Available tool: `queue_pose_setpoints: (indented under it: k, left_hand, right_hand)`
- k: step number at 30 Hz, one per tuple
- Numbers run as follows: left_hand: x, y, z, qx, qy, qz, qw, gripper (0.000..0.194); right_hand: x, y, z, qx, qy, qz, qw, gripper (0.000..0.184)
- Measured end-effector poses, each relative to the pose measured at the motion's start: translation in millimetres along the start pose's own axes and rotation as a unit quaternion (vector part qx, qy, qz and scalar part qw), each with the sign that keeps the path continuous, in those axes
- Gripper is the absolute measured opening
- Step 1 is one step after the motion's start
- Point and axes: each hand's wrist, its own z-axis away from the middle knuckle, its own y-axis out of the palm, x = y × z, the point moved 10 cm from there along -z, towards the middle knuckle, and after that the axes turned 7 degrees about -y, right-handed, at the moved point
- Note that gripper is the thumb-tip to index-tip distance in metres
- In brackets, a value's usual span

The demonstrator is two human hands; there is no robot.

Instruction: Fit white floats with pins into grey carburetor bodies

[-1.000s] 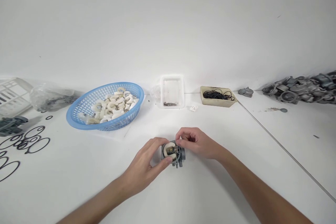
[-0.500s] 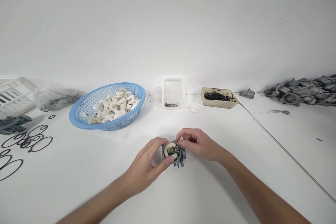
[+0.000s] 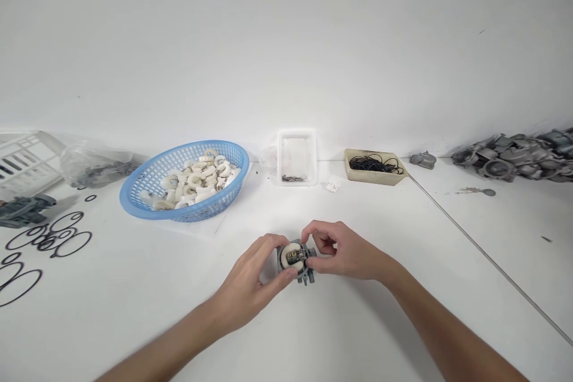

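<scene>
A grey metal carburetor (image 3: 308,274) rests on the white table with its open bowl side up. Inside sits a cream C-shaped float (image 3: 286,258) around small brass parts. My left hand (image 3: 250,280) grips the carburetor from the left, fingers at its far rim and thumb at its near edge. At the right side my right hand (image 3: 340,250) has its index finger on the far edge and its thumb by the float's hinge end. Any small piece between those fingertips is too small to make out.
Behind stand a blue basket (image 3: 134,209) of floats, a white tray (image 3: 313,158) with small pins, and a cream box (image 3: 371,176) of black rings. Black O-rings (image 3: 74,245) and another carburetor (image 3: 27,212) lie left. Grey metal bowls (image 3: 514,158) are piled right. A thin rod (image 3: 474,252) crosses the right side.
My right thumb has moved down and apart from the index finger, along the carburetor's right side. My left hand keeps its hold. The view has shifted slightly.
</scene>
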Motion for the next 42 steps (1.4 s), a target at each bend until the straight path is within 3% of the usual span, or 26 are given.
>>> queue_pose_setpoints:
  k: [24, 42]
  left_hand:
    - [1.6, 0.1, 0.4, -0.024, 0.027, -0.016, 0.999, 0.025]
    - [5.2, -0.7, 0.6, -0.029, 0.012, -0.024, 0.999, 0.023]
  right_hand:
    - [-1.1, -0.4, 0.2, -0.005, -0.009, 0.021, 1.0, 0.018]
    - [1.6, 0.2, -0.2, -0.005, -0.013, 0.022, 1.0, 0.015]
